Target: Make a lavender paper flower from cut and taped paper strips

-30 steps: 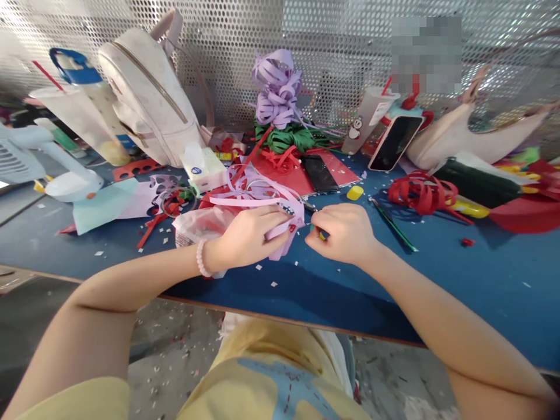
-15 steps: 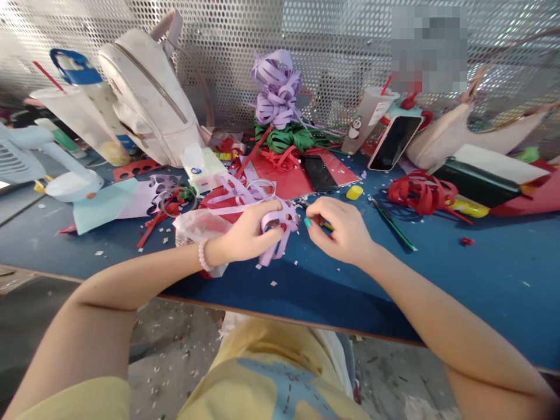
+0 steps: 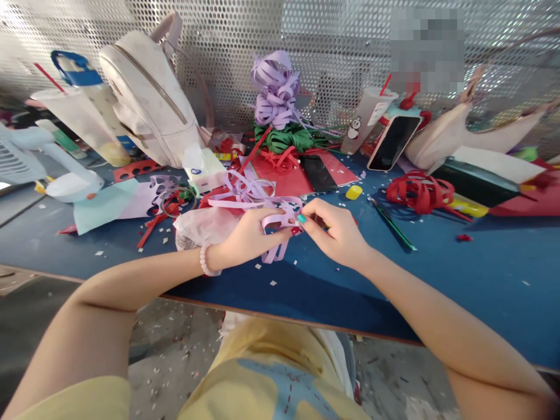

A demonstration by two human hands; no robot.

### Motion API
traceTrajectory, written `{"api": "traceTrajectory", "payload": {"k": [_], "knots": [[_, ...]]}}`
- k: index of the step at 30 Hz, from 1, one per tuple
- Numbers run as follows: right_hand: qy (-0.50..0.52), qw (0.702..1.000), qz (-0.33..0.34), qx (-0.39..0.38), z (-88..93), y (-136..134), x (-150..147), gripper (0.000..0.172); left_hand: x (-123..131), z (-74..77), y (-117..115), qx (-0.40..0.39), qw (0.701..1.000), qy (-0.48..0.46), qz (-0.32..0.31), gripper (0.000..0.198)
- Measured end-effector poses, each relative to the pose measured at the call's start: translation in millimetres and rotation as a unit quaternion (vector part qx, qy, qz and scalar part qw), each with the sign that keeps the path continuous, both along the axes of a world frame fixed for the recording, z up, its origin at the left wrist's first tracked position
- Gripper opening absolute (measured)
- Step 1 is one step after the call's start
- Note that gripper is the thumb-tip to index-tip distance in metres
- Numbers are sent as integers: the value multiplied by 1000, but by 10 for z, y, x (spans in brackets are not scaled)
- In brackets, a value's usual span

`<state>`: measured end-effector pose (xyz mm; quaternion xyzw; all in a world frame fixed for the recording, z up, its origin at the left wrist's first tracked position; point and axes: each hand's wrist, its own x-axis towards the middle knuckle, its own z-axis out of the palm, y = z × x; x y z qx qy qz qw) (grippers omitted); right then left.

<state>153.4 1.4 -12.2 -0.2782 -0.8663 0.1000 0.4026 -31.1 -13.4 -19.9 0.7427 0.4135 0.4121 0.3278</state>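
Lilac cut-paper strip [image 3: 280,218] between two hands

And we're over a wide blue tabletop [image 3: 472,291], with a cream zipped backpack [image 3: 149,105] standing tall at the back left and a ball of looped lilac paper ribbons [image 3: 276,87] rising near the middle. In front of that, a red paper sheet [image 3: 286,181] lies flat, and a crumpled translucent plastic wrapper [image 3: 199,227] sits by the near side.

Now to the centre: that lilac strip is thin, curled into a loop, with narrow tails hanging over the table and holes cut through it. Left hand [image 3: 247,236] has it, thumb pressed in under the loop, red nail at its right end. Right hand [image 3: 336,233] is right there too, thumb with a teal nail and forefinger drawn nearly together at the paper's edge; whether they grip it, I can't tell, and the curled fingers hide what's behind them.

Look at the pose: left comes in level from the left, right angles in from the lower right, both backs up, tips meeting just above the table.

Smaller stuff: black phone [image 3: 320,175] lying on the red sheet, slim green pencil [image 3: 396,227], yellow cylinder [image 3: 354,192], tiny white paper scraps [image 3: 273,283] strewn about.
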Motion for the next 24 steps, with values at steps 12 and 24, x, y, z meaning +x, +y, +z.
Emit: {"api": "traceTrajectory", "payload": {"k": [12, 24], "knots": [[-140, 963, -4, 229, 2, 88, 58, 18, -13, 81, -26, 86, 995, 45, 10, 13], [-202, 921, -8, 333, 16, 97, 52, 23, -76, 42, -14, 302, 937, 176, -17, 18]]}}
